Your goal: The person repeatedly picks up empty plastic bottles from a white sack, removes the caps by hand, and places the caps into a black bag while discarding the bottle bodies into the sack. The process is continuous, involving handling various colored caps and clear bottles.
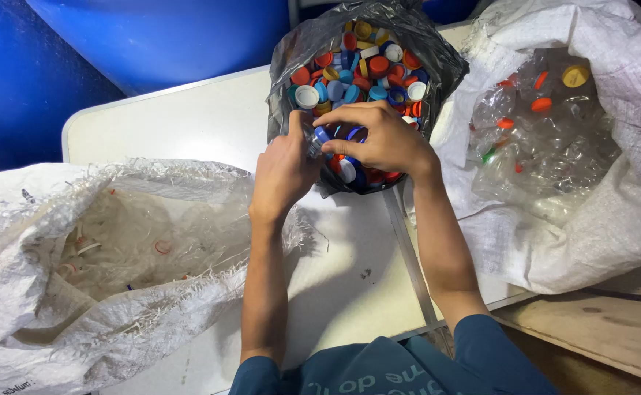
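My left hand (pixel 282 170) grips the neck of a clear plastic bottle (pixel 310 141), mostly hidden behind the hand. My right hand (pixel 379 137) pinches the blue cap (pixel 322 135) on that bottle's neck. Both hands hover over the near edge of a black plastic bag (pixel 291 51) full of loose bottle caps (pixel 368 69) in red, blue, yellow and white.
A white woven sack (pixel 613 212) at the right holds several clear capped bottles (pixel 547 139). Another white woven sack (pixel 115 307) at the left holds clear bottles without caps. All rest on a white table (pixel 189 117). Blue barrels (pixel 152 33) stand behind.
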